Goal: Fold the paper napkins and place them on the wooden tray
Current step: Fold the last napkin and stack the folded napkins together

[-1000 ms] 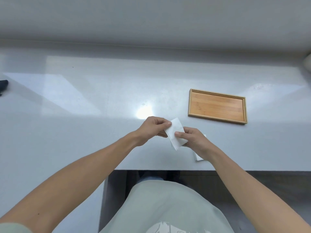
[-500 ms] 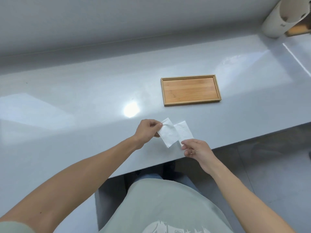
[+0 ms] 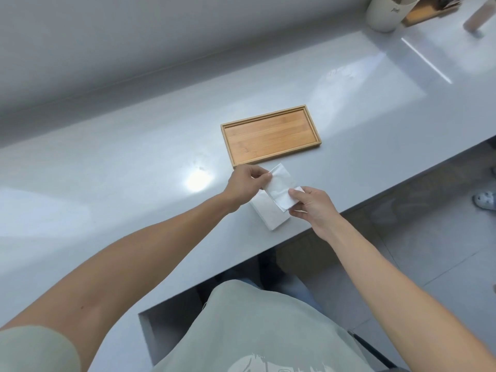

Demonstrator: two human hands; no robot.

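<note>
Both hands pinch one napkin (image 3: 279, 189) above the tabletop (image 3: 134, 162): left hand (image 3: 245, 185) at its far corner, right hand (image 3: 311, 208) at its near end. A napkin stack (image 3: 268, 214) lies beneath. The bare tray (image 3: 271, 135) sits just beyond.

Glossy, smooth grey table (image 3: 134, 167) with glare; matt wooden tray (image 3: 271, 135) showing grain; soft, creased white paper napkin (image 3: 280, 191) over a paper stack (image 3: 268, 213)

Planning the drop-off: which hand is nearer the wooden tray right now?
Left. The left hand pinches the napkin just off the wooden tray's near left corner; the right hand pinches the napkin's near end, further back toward the counter edge.
</note>
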